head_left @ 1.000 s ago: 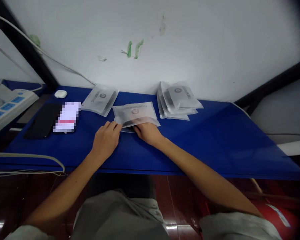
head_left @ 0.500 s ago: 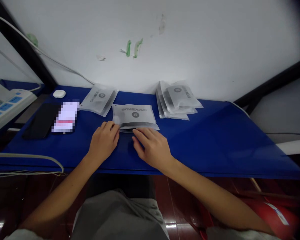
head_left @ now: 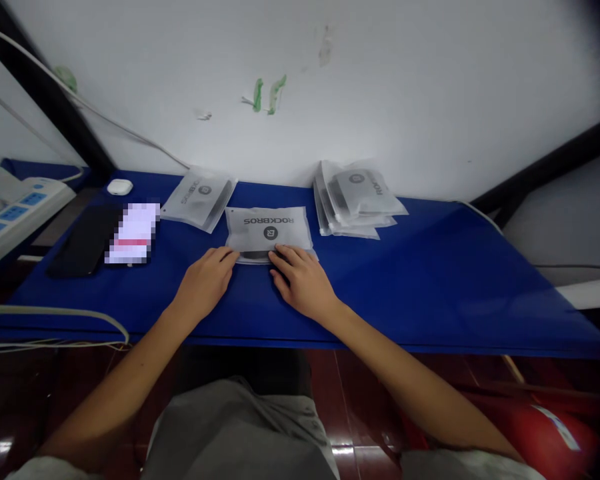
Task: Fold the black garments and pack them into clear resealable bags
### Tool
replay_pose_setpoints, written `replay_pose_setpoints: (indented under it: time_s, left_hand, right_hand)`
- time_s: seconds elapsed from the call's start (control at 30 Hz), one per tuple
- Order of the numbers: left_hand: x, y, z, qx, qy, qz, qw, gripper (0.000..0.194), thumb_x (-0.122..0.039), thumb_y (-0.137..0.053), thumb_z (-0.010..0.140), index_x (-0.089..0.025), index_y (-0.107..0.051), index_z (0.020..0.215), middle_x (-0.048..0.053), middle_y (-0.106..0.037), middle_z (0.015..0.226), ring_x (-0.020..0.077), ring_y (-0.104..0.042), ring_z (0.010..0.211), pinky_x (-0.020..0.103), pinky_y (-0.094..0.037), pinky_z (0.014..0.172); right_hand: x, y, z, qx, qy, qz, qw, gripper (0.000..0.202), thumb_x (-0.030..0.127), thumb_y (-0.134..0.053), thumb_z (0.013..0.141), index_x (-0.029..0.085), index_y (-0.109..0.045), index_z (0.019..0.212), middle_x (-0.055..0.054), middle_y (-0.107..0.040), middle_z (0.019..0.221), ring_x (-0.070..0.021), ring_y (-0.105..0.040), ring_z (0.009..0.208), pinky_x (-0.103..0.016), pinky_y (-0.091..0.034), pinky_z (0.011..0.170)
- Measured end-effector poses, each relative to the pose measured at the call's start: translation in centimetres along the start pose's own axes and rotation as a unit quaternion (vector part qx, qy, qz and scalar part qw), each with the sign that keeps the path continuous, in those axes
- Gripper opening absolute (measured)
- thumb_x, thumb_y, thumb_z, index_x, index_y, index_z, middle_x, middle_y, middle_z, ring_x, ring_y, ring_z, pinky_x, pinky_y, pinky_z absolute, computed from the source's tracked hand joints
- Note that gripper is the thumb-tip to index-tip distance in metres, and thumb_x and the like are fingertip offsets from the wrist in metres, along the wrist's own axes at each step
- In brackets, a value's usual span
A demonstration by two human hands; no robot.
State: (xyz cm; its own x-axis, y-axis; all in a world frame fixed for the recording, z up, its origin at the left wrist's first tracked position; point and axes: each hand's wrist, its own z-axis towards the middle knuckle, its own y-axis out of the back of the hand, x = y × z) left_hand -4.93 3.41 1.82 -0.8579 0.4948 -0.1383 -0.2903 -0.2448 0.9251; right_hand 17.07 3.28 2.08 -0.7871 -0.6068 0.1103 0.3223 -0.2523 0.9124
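A frosted ROCKBROS pouch (head_left: 270, 230) lies flat on the blue table (head_left: 420, 287), its print upside down to me. At its near left corner rests my left hand (head_left: 207, 279), the fingertips on the edge. My right hand (head_left: 304, 280) lies over the near right part of the pouch, fingers spread slightly on its surface. Behind and left is another frosted pouch (head_left: 200, 198), set at an angle. To the right, several similar pouches (head_left: 360, 193) are stacked unevenly against the wall.
On the left are a black phone (head_left: 85, 241), a lit, pixelated phone (head_left: 134, 233) and a white earbud case (head_left: 119, 187). A white power strip (head_left: 20, 217) sits farther left. A cable runs along the wall (head_left: 405, 100); something red is below at right.
My right hand has moved slightly up onto the pouch. The pouch's near edge, raised and gaping before, now lies flatter.
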Motion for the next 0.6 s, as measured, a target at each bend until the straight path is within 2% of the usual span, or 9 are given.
replay_pose_setpoints:
  time_s: [0.17, 0.33, 0.6]
  left_hand:
    - [-0.1, 0.2, 0.0, -0.014, -0.023, 0.038, 0.999, 0.030, -0.008, -0.041, 0.090, -0.015, -0.065, 0.107, 0.008, -0.069, 0.103, 0.0231, -0.062, 0.092, 0.036, -0.054, 0.075]
    - [-0.8, 1.0, 0.1, -0.054, -0.036, 0.058, 0.996, 0.029, -0.005, -0.041, 0.089, -0.013, -0.066, 0.103, 0.008, -0.070, 0.095, 0.0224, -0.062, 0.085, 0.034, -0.054, 0.068]
    - [-2.0, 3.7, 0.1, -0.126, -0.020, -0.014, 0.992, 0.026, -0.010, -0.041, 0.091, -0.017, -0.065, 0.099, 0.005, -0.070, 0.093, 0.0191, -0.064, 0.084, 0.032, -0.054, 0.072]
  right_hand:
    - [0.0, 0.0, 0.2, -0.004, 0.003, -0.005, 1.000, 0.028, 0.024, -0.049, 0.092, 0.013, -0.064, 0.113, -0.015, -0.064, 0.113, -0.0275, -0.057, 0.101, -0.042, -0.048, 0.082]
    - [0.1, 0.5, 0.2, -0.027, 0.018, -0.035, 0.999, 0.023, 0.028, -0.054, 0.090, 0.014, -0.064, 0.105, -0.012, -0.065, 0.102, -0.0256, -0.055, 0.093, -0.040, -0.044, 0.084]
    - [0.4, 2.7, 0.4, -0.104, 0.051, -0.069, 0.991, 0.018, 0.017, -0.048, 0.092, 0.018, -0.064, 0.099, -0.007, -0.065, 0.089, -0.0213, -0.053, 0.082, -0.037, -0.040, 0.082]
